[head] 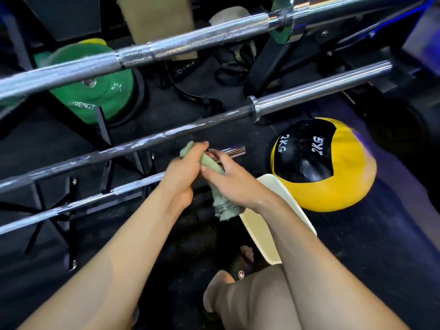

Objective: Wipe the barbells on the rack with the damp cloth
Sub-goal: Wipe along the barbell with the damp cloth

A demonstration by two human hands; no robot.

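We see left hand [182,173] and right hand [232,184] both clenched on damp cloth [220,206], wrapped round lowest barbell [78,206] near rack's right end. Cloth soft, limp; bar rigid, heavy, likely slick; we bunch cloth round shaft.

A single wide-angle camera sits on the person's head, looking forward and steeply down, close over both forearms. The rack's barbells [181,129] cross from 8 toward 2 o'clock; the floor [381,234] fills 4 o'clock, edges bowed by the lens.
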